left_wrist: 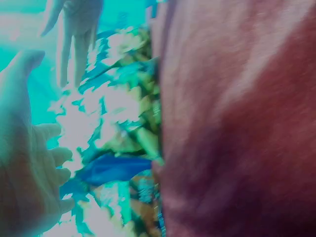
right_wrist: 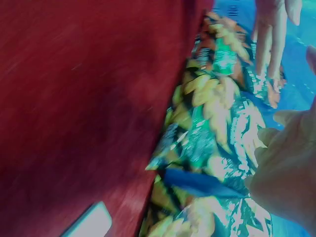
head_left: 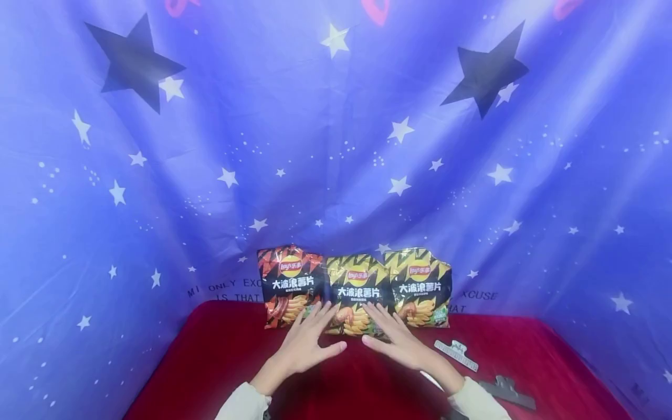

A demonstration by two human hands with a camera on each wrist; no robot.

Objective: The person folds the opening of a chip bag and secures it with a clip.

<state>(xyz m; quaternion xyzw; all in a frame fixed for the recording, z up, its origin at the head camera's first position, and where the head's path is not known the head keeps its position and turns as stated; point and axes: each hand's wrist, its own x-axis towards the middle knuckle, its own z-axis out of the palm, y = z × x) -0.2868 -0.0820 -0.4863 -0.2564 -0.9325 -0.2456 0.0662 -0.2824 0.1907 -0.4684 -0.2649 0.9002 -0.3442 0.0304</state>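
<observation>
- While the left hand (head_left: pixel 307 341) hid the lower inner corner of the red-and-black bag (head_left: pixel 289 283) and the adjoining edge of the middle bag (head_left: pixel 359 286), its fingers were straight and spread, with nothing held.
- Opposite, the right hand (head_left: pixel 396 338) covered lower parts of the middle bag and the right-hand bag (head_left: pixel 420 283); its fingers were extended too, thumb apart, gripping nothing. Whether any fingertips touched the bags could not be told.
- Those 3 bags stood in a row at the back of the desk (head_left: pixel 210 350), partly hiding the lettering on the starry cloth (head_left: pixel 315 146).
- Printed fronts faced the head camera, logos towards the top, long axes upright.
- On the right, the silver clip (head_left: pixel 455 354) and black clip (head_left: pixel 506 392) slanted from upper left to lower right; the black clip's left end was unclear beside the sleeve (head_left: pixel 480 399).
- Below the right forearm, a white object (head_left: pixel 432 380) showed only partly.
- Blur made the print unreadable in the 2 wrist views.
</observation>
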